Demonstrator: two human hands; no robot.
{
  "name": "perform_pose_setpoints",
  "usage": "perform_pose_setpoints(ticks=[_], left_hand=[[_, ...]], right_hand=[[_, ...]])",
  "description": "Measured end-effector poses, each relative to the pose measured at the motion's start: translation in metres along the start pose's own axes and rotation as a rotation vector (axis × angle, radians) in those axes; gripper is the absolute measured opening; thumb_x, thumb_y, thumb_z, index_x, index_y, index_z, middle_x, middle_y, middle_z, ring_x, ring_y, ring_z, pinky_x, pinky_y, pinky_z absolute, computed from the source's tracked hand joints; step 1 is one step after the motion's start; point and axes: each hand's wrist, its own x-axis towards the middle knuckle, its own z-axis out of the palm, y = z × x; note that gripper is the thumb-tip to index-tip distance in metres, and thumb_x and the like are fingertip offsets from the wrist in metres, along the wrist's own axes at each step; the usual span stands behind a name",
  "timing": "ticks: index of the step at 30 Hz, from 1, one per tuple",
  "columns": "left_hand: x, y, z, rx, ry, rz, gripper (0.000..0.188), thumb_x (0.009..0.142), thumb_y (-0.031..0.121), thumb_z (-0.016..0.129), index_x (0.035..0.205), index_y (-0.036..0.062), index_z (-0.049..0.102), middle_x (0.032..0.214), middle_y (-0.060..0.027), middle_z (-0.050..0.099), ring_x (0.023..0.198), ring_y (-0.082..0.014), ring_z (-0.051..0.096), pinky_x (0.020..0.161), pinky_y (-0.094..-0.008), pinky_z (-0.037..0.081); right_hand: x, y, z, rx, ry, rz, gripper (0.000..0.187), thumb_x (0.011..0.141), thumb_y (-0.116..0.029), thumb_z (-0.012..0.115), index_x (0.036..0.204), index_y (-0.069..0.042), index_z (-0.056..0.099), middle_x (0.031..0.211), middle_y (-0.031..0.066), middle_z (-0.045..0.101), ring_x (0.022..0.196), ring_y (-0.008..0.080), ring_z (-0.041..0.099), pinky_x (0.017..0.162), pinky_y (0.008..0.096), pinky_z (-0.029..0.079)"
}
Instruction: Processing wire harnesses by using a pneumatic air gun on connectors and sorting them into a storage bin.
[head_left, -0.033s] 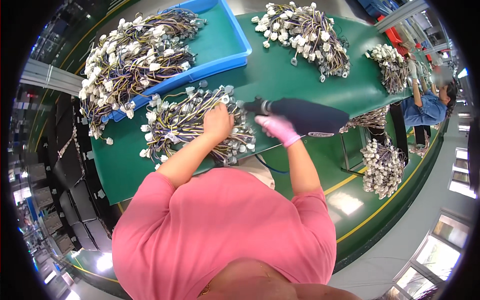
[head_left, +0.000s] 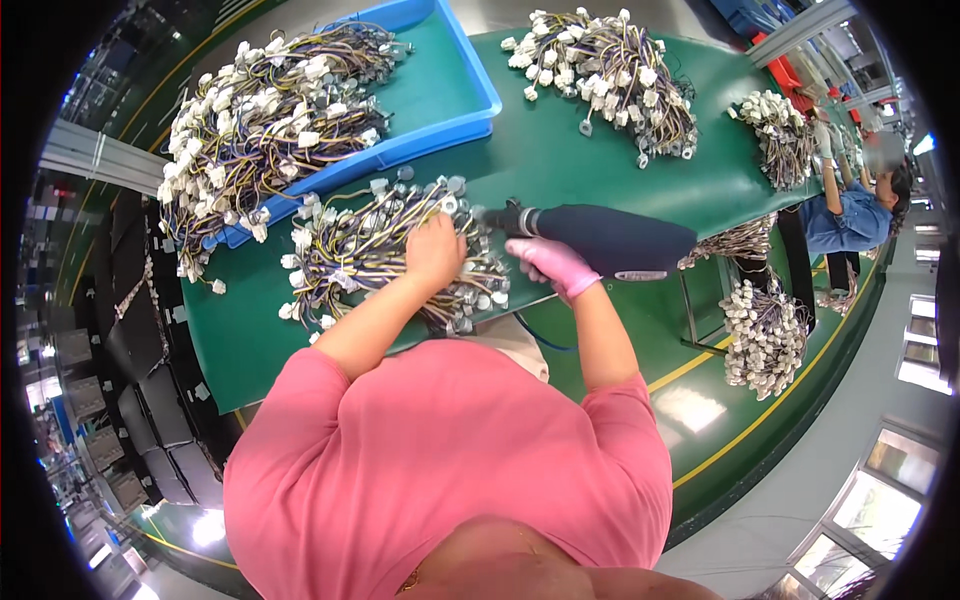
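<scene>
At the left, ahead of the left fingers, a heap of wires (head_left: 270, 120) with white connectors fills much of a blue tray (head_left: 485, 92) and spills over its near edge. Nearer, on the green desk (head_left: 545, 150), a loose wire bundle (head_left: 345, 250) spreads under and around the left fingers, its white connectors mostly to their left and its clear and grey round ends to their right. The bare left hand (head_left: 437, 248) lies on this bundle, fingers bent down among the wires; whether they close on any strand cannot be told. Just to their right, the right hand (head_left: 553, 265), in a pink glove, is beside the near side of a dark tool (head_left: 610, 240), whose narrow tip points toward the left fingers. The right fingers are partly curled, but their grip on the tool cannot be made out. Beyond the right fingers lies another wire pile (head_left: 625, 80). Farther right are a lower bundle (head_left: 765, 335), below desk level, a smaller pile (head_left: 785, 140) and a co-worker (head_left: 845, 225) in blue.
</scene>
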Motion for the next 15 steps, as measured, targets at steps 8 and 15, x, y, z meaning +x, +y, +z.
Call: perform_pose_setpoints(ticks=[8, 15], left_hand=[[-0.017, 0.001, -0.037, 0.019, 0.075, 0.389, 0.026, 0.076, 0.023, 0.060, 0.088, 0.0011, 0.056, 0.091, -0.0173, 0.052, 0.085, -0.0311, 0.051, 0.072, -0.0409, 0.042], [0.035, -0.045, -0.018, -0.052, 0.013, -0.203, 0.041, 0.073, 0.026, 0.064, 0.104, 0.0008, 0.053, 0.097, -0.0209, 0.051, 0.094, -0.0341, 0.049, 0.080, -0.0431, 0.041]], right_hand=[[0.022, -0.024, 0.005, -0.182, -0.187, -0.022, 0.025, 0.077, -0.031, 0.064, 0.074, -0.007, 0.058, 0.055, 0.0007, 0.052, 0.043, 0.0072, 0.047, 0.038, 0.0220, 0.035], [0.036, -0.044, 0.016, -0.209, 0.009, -0.057, 0.026, 0.075, -0.032, 0.063, 0.070, -0.007, 0.057, 0.054, 0.0013, 0.052, 0.039, 0.0082, 0.044, 0.036, 0.0227, 0.033]])
